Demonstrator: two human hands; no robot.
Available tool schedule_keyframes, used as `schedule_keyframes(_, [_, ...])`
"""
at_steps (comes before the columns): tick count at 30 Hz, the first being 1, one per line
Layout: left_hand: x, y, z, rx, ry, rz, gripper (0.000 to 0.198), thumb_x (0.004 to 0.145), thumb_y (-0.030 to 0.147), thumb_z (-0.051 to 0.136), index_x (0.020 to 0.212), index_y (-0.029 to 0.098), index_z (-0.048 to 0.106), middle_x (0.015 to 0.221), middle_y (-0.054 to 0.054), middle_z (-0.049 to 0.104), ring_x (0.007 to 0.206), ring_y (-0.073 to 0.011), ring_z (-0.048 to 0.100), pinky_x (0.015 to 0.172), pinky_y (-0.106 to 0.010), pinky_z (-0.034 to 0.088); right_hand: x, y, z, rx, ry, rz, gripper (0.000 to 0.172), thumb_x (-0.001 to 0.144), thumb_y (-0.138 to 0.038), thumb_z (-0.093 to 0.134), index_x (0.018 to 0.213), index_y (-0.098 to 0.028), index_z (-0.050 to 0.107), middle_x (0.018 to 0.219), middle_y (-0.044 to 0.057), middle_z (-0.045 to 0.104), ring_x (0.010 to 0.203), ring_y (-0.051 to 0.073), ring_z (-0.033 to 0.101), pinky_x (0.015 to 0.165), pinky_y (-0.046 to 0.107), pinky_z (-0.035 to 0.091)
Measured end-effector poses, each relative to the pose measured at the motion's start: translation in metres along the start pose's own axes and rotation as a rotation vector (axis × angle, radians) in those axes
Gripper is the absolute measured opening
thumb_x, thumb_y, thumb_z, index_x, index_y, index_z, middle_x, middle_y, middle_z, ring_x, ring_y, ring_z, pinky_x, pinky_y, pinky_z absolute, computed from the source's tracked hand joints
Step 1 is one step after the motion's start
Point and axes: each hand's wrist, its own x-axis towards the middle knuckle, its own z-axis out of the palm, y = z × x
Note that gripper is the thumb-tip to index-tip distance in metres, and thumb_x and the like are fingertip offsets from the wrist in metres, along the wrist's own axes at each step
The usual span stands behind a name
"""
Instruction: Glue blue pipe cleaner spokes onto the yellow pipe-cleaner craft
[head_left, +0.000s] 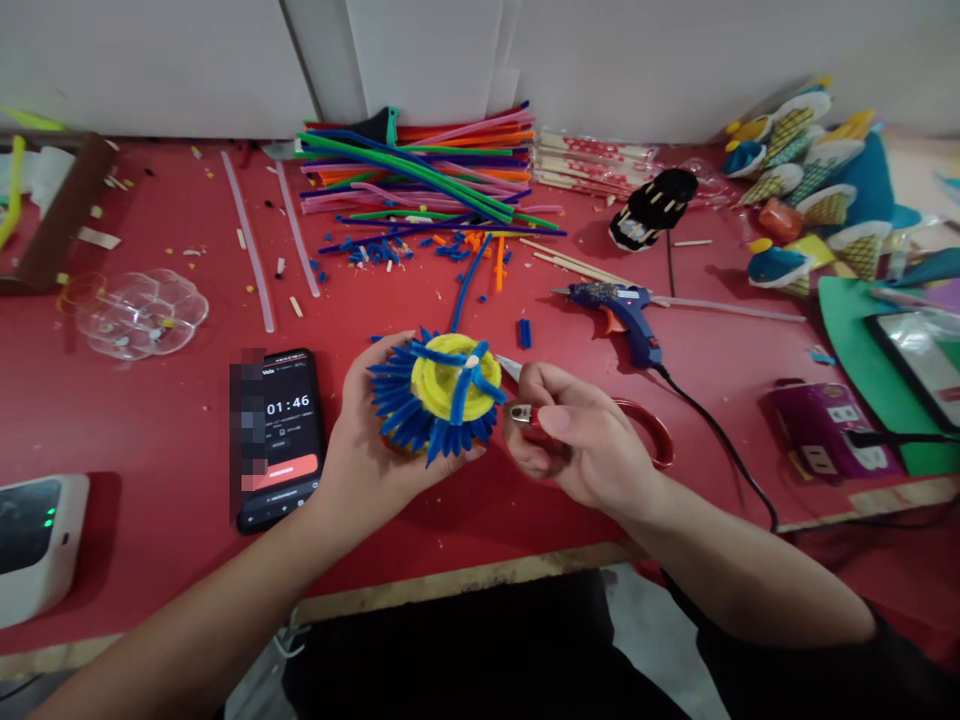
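Observation:
My left hand is wrapped round a pipe-cleaner craft, a coiled yellow disc ringed with blue spikes. Blue strips cross on the disc, with a small pale spot near their crossing. Just to its right, my right hand is closed on a lighter with a metal top and red body. A pointed blade and a red scissor handle show on either side of that hand; I cannot tell whether the scissors rest on the table. A long blue pipe cleaner lies behind the craft.
Colored pipe cleaners are piled at the back. A blue glue gun with its cord lies on the right, near a black fuzzy piece. A phone with a timer and a clear flower-shaped tray lie on the left.

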Motion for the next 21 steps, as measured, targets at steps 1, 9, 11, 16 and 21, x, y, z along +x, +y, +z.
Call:
schedule_keyframes(1, [0.0003, -0.0002, -0.0002, 0.008, -0.006, 0.008, 0.087, 0.06, 0.031, 0.102, 0.135, 0.036, 0.057, 0.139, -0.005, 0.067, 0.127, -0.0324, 0.07, 0.112, -0.048, 0.056, 0.0003, 0.0001, 0.0003, 0.004, -0.003, 0.006, 0.038, 0.08, -0.039, 0.074, 0.073, -0.026, 0.039, 0.05, -0.01, 0.042, 0.045, 0.007, 0.029, 0.041, 0.019, 0.021])
schedule_keyframes(9, [0.0005, 0.0005, -0.0002, 0.009, -0.029, 0.072, 0.089, 0.064, 0.027, 0.101, 0.139, 0.033, 0.054, 0.142, -0.007, 0.066, 0.126, -0.0296, 0.071, 0.106, -0.043, 0.06, 0.0014, 0.0035, 0.0002, 0.014, 0.0, 0.025, 0.036, 0.079, -0.037, 0.073, 0.072, -0.026, 0.039, 0.051, -0.007, 0.049, 0.045, 0.008, 0.03, 0.042, 0.02, 0.022])
schedule_keyframes(11, [-0.0001, -0.0011, 0.0003, 0.0, -0.03, 0.064, 0.09, 0.064, 0.027, 0.101, 0.14, 0.034, 0.054, 0.142, -0.007, 0.066, 0.126, -0.0292, 0.071, 0.106, -0.043, 0.061, 0.0018, 0.0039, 0.0002, 0.018, 0.007, 0.024, 0.037, 0.078, -0.038, 0.075, 0.072, -0.026, 0.039, 0.051, -0.008, 0.047, 0.045, 0.008, 0.031, 0.042, 0.02, 0.023])
schedule_keyframes(16, [0.0001, -0.002, 0.0014, -0.035, -0.023, 0.073, 0.089, 0.063, 0.027, 0.102, 0.139, 0.036, 0.056, 0.141, -0.004, 0.066, 0.126, -0.0272, 0.071, 0.107, -0.039, 0.06, 0.0031, 0.0035, 0.0005, 0.027, 0.015, 0.033, 0.04, 0.078, -0.041, 0.076, 0.072, -0.027, 0.039, 0.052, -0.01, 0.042, 0.045, 0.008, 0.03, 0.04, 0.019, 0.02])
schedule_keyframes(21, [0.0016, 0.0018, 0.001, -0.012, -0.016, 0.025, 0.087, 0.06, 0.03, 0.102, 0.134, 0.032, 0.056, 0.14, -0.006, 0.066, 0.124, -0.0288, 0.071, 0.104, -0.041, 0.062, 0.0022, 0.0048, 0.0001, 0.021, -0.001, 0.018, 0.041, 0.078, -0.042, 0.077, 0.072, -0.027, 0.039, 0.051, -0.009, 0.043, 0.046, 0.008, 0.03, 0.042, 0.02, 0.021])
